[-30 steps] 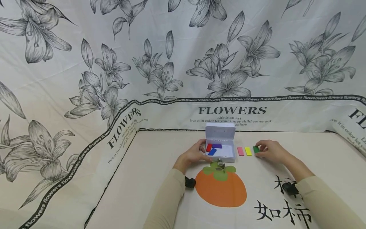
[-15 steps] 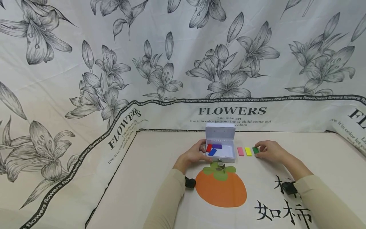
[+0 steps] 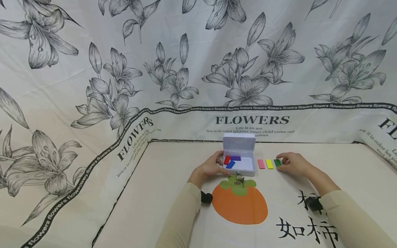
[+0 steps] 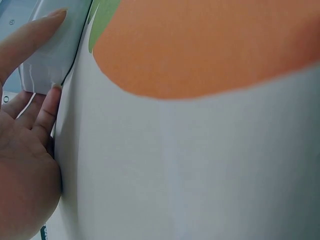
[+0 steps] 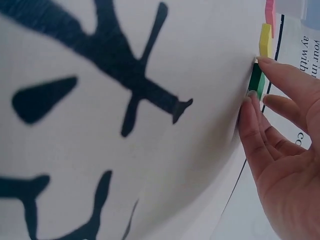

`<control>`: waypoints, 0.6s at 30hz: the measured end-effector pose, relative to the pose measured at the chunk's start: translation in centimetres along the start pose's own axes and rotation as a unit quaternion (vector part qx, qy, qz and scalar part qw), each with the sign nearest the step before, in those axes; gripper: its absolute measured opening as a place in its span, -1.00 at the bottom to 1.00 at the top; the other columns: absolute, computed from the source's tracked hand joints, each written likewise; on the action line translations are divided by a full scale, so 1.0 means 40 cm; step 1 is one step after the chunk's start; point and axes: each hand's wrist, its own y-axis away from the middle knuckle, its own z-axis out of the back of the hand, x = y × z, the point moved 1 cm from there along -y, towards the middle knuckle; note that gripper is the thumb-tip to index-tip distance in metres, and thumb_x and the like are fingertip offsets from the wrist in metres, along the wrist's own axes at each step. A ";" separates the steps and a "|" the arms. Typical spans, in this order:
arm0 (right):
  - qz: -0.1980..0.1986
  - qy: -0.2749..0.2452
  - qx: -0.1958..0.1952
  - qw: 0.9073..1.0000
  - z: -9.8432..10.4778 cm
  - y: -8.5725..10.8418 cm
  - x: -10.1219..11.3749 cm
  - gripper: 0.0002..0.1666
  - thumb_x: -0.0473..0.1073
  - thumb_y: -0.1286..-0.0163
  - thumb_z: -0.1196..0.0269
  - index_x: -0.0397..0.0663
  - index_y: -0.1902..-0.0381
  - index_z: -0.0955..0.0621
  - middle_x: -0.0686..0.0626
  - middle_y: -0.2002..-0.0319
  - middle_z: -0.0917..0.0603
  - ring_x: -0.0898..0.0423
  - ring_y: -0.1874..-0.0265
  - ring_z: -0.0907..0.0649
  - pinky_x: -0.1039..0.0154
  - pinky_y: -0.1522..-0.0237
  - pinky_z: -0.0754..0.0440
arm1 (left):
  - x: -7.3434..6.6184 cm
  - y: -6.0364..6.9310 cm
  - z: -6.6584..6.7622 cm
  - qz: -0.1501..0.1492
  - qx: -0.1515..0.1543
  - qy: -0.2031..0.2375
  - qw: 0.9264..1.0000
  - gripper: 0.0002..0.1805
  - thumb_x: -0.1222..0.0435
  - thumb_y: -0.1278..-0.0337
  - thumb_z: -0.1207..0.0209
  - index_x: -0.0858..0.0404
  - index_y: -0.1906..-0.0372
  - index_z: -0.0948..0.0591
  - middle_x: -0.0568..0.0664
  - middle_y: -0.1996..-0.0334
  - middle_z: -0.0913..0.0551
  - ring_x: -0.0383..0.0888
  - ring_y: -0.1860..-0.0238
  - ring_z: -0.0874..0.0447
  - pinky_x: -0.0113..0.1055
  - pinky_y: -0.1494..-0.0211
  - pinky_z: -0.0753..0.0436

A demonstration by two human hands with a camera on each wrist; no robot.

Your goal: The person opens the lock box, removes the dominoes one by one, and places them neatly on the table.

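Observation:
A white box (image 3: 247, 163) stands with its lid raised; inside lie a red block (image 3: 227, 160), a purple block (image 3: 235, 158) and a blue block (image 3: 230, 164). My left hand (image 3: 212, 164) holds the box by its left side, thumb along the front. To the right of the box, a pink block (image 3: 261, 164) and a yellow block (image 3: 269, 164) lie side by side on the cloth. Beside the yellow one, my right hand (image 3: 292, 163) pinches a green block (image 3: 277, 162). The right wrist view shows thumb and fingertips around that green block (image 5: 256, 77).
The cloth carries a printed orange persimmon (image 3: 239, 205) in front of the box and large black characters (image 3: 305, 230) near the right forearm. A small latch with keys (image 3: 240, 178) hangs at the box front. Behind rises a flower-printed curtain (image 3: 173, 124).
The green block has shifted slightly left toward the yellow one, with my right hand on it. My left hand and the box have stayed in place.

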 end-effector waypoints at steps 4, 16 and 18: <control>-0.006 0.004 0.004 1.000 0.005 0.006 0.006 -0.25 -0.16 -0.28 -0.44 -0.54 -0.27 -0.45 -0.21 0.23 -0.61 -0.06 0.28 -0.56 0.02 0.21 -0.57 | -0.001 -0.004 -0.001 -0.009 0.003 -0.004 1.000 0.11 0.44 0.19 -0.59 0.11 -0.55 -0.26 0.03 0.21 -0.55 -0.13 0.15 -0.47 -0.32 -0.02 -0.44; -0.004 0.014 0.012 1.000 0.014 0.026 0.015 -0.12 -0.08 -0.25 -0.49 -0.54 -0.31 -0.39 -0.26 0.15 -0.63 -0.07 0.23 -0.60 -0.01 0.16 -0.61 | -0.002 0.000 0.001 -0.004 0.002 0.007 1.000 0.11 0.46 0.20 -0.58 0.11 -0.54 -0.27 0.02 0.21 -0.49 -0.12 0.14 -0.43 -0.34 0.09 -0.46; 0.000 0.013 0.013 1.000 0.018 0.031 0.017 -0.11 -0.08 -0.24 -0.49 -0.55 -0.31 -0.39 -0.28 0.15 -0.62 -0.06 0.24 -0.60 0.00 0.17 -0.60 | -0.002 0.000 0.000 -0.006 0.002 0.010 1.000 0.11 0.47 0.21 -0.58 0.12 -0.54 -0.27 0.03 0.22 -0.49 -0.12 0.15 -0.43 -0.35 0.10 -0.46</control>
